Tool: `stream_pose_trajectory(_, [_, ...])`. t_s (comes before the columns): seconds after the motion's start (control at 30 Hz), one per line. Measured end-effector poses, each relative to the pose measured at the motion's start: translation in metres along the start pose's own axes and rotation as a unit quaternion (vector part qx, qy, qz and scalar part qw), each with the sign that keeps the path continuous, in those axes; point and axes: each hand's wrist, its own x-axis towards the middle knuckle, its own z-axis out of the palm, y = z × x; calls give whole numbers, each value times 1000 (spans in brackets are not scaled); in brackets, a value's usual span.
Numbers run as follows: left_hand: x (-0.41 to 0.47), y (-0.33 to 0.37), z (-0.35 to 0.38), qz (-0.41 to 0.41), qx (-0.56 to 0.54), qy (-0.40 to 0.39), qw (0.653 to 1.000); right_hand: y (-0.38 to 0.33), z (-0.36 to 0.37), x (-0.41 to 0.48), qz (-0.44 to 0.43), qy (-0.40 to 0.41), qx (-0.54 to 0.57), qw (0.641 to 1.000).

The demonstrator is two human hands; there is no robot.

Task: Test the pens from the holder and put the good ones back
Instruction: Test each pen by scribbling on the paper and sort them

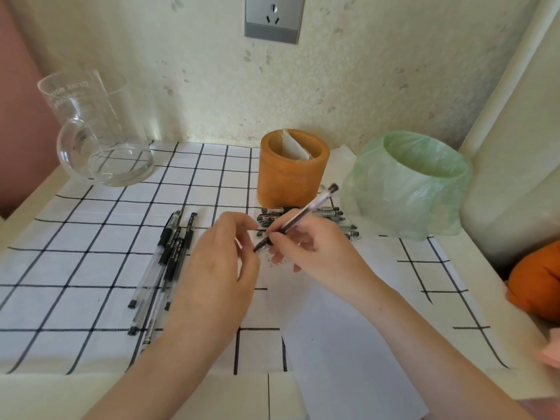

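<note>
Paper: a white sheet lies on the checked cloth that covers the bench, nearest the viewer, running under both forearms.
Right hand: the right hand rests on the paper, fingers pinching a pen near its tip; the tip points down and left toward the paper, the capped end slants up and right.
Left hand: the left hand hovers just left of the pen tip, fingers curled loosely and slightly spread; whether they touch the pen cannot be told.
Marks: faint scribbles show on the paper beside the pen tip.
Left pens: a row of pens lies on the cloth left of the left hand, side by side, touching.
Far pens: a pile of pens lies behind the hands, at the foot of the holder.
Holder: an orange round holder stands upright behind the pile, with a pale folded piece inside.
Bin: a bin lined with a green bag stands right of the holder.
Jug: a clear glass jug stands at the far left.
Wall: a grey socket sits on the wall above.
</note>
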Motion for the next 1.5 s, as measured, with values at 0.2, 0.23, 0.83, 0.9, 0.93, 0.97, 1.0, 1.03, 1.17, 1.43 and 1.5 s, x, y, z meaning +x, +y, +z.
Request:
stream_pose_trajectory(0.2, [0,2,1,24,-61,-120,991,-12,-9,-3,10,-5,172,985])
stream_pose_trajectory(0.23, [0,4,2,25,-69,-122,990,-12,-10,-4,11,-6,173,985])
stream_pose_trajectory(0.83, [6,19,2,-25,-138,-92,986,-21,-31,-6,21,-27,214,976])
stream_pose_trajectory(0.9, [6,18,1,-23,-121,-103,987,-19,-36,-7,22,2,245,969])
stream_pose_trajectory(0.93, [5,16,1,-26,-95,-115,988,-16,-38,-6,25,35,267,963])
stream_pose_trajectory(0.97, [4,12,1,-33,-61,-131,989,-11,-42,-6,31,78,285,955])
stream_pose_trajectory(1.0, [2,9,2,-38,-20,-152,987,-7,-46,-5,41,125,291,948])
stream_pose_trajectory(1.03, [1,4,3,-36,28,-176,983,-2,-49,-5,55,162,285,943])
stream_pose_trajectory(1.17, [-7,-2,12,18,162,-272,948,10,-45,-6,109,157,239,952])
stream_pose_trajectory(1.43, [-12,-7,17,12,205,-357,911,44,-21,1,94,261,101,955])
stream_pose_trajectory(1.5, [-13,-7,17,14,204,-356,912,52,-14,3,82,287,82,951])
